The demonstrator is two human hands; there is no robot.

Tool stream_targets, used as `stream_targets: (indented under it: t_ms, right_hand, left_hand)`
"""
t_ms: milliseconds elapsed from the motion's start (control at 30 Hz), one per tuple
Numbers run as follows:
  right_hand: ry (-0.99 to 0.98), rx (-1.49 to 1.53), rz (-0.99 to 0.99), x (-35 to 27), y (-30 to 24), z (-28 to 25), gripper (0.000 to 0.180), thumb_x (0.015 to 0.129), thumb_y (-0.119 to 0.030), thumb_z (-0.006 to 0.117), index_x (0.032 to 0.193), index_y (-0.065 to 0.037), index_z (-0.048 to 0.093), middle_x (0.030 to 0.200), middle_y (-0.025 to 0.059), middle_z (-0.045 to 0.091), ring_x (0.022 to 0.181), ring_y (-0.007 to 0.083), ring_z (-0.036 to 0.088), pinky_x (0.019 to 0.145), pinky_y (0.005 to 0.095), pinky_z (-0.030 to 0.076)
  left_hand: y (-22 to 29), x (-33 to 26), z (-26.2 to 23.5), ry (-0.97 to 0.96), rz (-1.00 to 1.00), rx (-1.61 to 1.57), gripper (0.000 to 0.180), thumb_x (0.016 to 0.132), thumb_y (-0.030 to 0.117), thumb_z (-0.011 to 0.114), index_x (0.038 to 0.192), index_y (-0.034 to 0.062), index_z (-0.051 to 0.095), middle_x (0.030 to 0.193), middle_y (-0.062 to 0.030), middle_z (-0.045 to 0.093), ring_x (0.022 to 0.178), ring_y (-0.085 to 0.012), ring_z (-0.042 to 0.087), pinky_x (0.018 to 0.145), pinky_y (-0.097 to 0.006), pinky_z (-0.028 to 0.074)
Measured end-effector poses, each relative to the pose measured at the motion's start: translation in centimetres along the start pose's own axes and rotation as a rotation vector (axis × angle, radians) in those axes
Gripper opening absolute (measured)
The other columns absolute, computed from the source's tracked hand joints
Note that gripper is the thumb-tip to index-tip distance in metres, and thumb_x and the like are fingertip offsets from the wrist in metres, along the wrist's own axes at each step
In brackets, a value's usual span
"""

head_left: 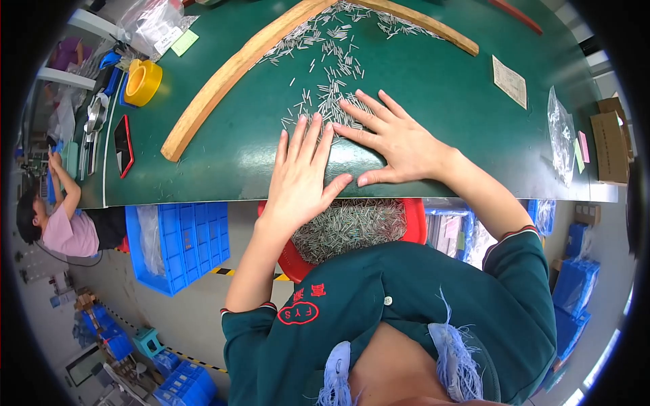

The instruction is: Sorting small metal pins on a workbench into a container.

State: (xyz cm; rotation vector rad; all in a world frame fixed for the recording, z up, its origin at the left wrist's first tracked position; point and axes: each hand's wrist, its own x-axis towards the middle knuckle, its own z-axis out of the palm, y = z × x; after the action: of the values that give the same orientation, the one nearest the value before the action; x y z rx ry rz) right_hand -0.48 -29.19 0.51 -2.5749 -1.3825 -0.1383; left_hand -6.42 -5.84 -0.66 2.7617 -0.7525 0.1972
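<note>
Head view: I look down at my 2 hands on a table.
Wood: a long left bar [230, 81] and a shorter right bar [423, 26] come close together at the far side, like a fence behind the pins.
Left side: a roll of yellow tape [143, 82], a dark phone with a red edge [124, 146], a clear bag [152, 27] and a green slip [183, 43].
Right side: a paper card [509, 81], a crinkly plastic bag [560, 139] and a brown box [609, 147].
Pins: the small silver pins [332, 95] lie loose, in a messy trail from the wood down to my fingertips.
Left hand: my left hand [298, 172] is flat, palm down, fingers a bit apart, at the near end of the trail.
Right hand: my right hand [399, 142] is flat too, fingers spread wide, just beside the pins. I can't tell if any pins sit under my hands.
Pointer fingers: the 2 tips are very near; I can't tell if they touch.
Red tub: below the table edge, a red tub [416, 220] holds lots more pins.
Table: green, smooth and shiny.
Room: a blue crate [196, 237] stands on the gray floor, and a person in pink [71, 230] is off to my left.
</note>
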Motion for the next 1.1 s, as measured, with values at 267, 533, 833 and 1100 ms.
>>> stream_targets:
  t_ms: [267, 533, 833, 1100]
  right_hand:
    - [-0.105, 0.103, 0.060, -1.4, -2.1, -0.7, 0.096, 0.081, -0.072, 0.057, 0.154, -0.015, 0.031, 0.160, 0.0126, 0.026, 0.149, 0.0320, 0.021, 0.121, 0.0546, 0.012]
    - [-0.048, 0.031, 0.247, -4.3, -3.8, -0.9, 0.109, 0.078, -0.075, 0.053, 0.149, 0.005, 0.030, 0.157, 0.0189, 0.029, 0.149, 0.0298, 0.022, 0.120, 0.0519, 0.013]
    - [-0.031, 0.065, 0.201, -2.6, -6.6, -0.1, 0.118, 0.068, -0.076, 0.051, 0.150, 0.005, 0.027, 0.157, 0.0199, 0.028, 0.148, 0.0314, 0.025, 0.120, 0.0515, 0.016]
    - [-0.084, -0.013, 0.352, -6.3, -5.6, -1.3, 0.110, 0.072, -0.074, 0.053, 0.148, 0.003, 0.033, 0.157, 0.0167, 0.030, 0.147, 0.0277, 0.027, 0.120, 0.0523, 0.015]
  left_hand:
    - [-0.8, 2.5, -0.1, 0.028, -0.016, -0.050, 0.084, 0.087, 0.052, 0.063, 0.149, 0.0018, 0.036, 0.156, -0.0199, 0.032, 0.147, -0.0342, 0.026, 0.118, -0.055, 0.017]
    - [-0.2, 1.6, -0.7, 0.039, 0.003, -0.096, 0.076, 0.092, 0.049, 0.056, 0.149, 0.0034, 0.036, 0.158, -0.0120, 0.031, 0.147, -0.0292, 0.028, 0.119, -0.055, 0.015]
    - [1.6, -2.3, -1.2, -0.062, -0.042, -0.075, 0.079, 0.092, 0.050, 0.055, 0.152, 0.0038, 0.031, 0.158, -0.0126, 0.031, 0.146, -0.0287, 0.029, 0.118, -0.054, 0.016]
    - [1.6, -7.1, -1.1, 0.001, -0.164, -0.011, 0.083, 0.083, 0.048, 0.066, 0.148, 0.0042, 0.039, 0.155, -0.0104, 0.038, 0.144, -0.0280, 0.034, 0.117, -0.058, 0.017]
